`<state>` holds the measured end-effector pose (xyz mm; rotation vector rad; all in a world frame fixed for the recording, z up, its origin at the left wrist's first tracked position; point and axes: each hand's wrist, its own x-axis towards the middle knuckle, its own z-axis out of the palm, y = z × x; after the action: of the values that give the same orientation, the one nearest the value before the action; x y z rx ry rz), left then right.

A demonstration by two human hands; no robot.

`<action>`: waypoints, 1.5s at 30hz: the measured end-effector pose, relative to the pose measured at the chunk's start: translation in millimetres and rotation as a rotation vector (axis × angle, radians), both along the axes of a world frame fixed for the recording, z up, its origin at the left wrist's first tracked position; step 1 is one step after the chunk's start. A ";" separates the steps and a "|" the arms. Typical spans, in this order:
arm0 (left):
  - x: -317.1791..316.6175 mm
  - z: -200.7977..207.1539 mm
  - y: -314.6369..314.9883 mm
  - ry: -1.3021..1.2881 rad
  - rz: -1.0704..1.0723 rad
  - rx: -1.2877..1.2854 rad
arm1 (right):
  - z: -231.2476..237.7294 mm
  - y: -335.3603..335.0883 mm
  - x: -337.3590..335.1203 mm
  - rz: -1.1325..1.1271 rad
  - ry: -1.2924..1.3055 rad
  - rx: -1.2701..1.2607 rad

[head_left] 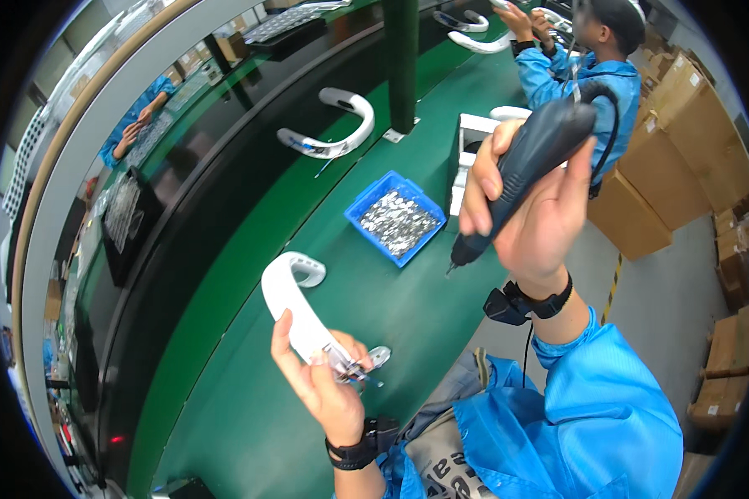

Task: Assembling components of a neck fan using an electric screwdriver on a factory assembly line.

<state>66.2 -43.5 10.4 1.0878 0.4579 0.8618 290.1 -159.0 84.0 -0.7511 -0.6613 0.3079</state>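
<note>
Two hands: I see both on my camera, and each one is holding something.
Left hand: my left hand (331, 395) grips a white curved band (294, 298) near its lower end, with the thumb and fingers on its sides.
White band: it is up over the green table (241, 424), and its round bend points away from me. Small parts and bits of wire show at the low end, but they are too tiny for me to name.
Clear round piece: a see-through disc (379, 358) is just beside my left fingers. I cannot tell if it is joined to the band.
Right hand: my right hand (537, 220) is wrapped around a black power screwdriver (528, 170). The thin tip points down and to the left, well apart from the band.
Blue bin: a blue bin (425, 246) sits on the table between the band and the tool, full of small shiny bits (398, 220).
Far side: a second curved band (359, 133), white too, lies past the bin, with a blue wire by it.
Right side: a person in a blue jacket (612, 75) works near big brown boxes (682, 166).
</note>
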 end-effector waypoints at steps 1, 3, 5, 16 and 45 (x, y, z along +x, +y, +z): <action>-1.0 -1.6 1.0 0.015 0.005 0.005 | 7.3 11.9 -9.7 0.121 0.009 0.066; -1.2 -5.8 2.6 0.027 -0.004 0.028 | 21.4 32.5 -29.1 0.292 0.003 0.152; 4.0 -1.9 -2.1 0.030 -0.021 0.038 | 32.6 43.4 -39.0 0.390 -0.059 0.172; -4.6 -5.8 2.5 0.023 -0.053 0.024 | 2.9 23.1 -12.1 0.069 0.030 0.019; 5.5 -6.0 -3.2 0.039 -0.072 0.063 | -14.1 -12.7 15.2 -0.156 0.024 -0.076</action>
<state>71.7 -46.7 4.4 1.1737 0.4238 0.7974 305.4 -171.7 69.9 -0.8651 -0.5669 0.1992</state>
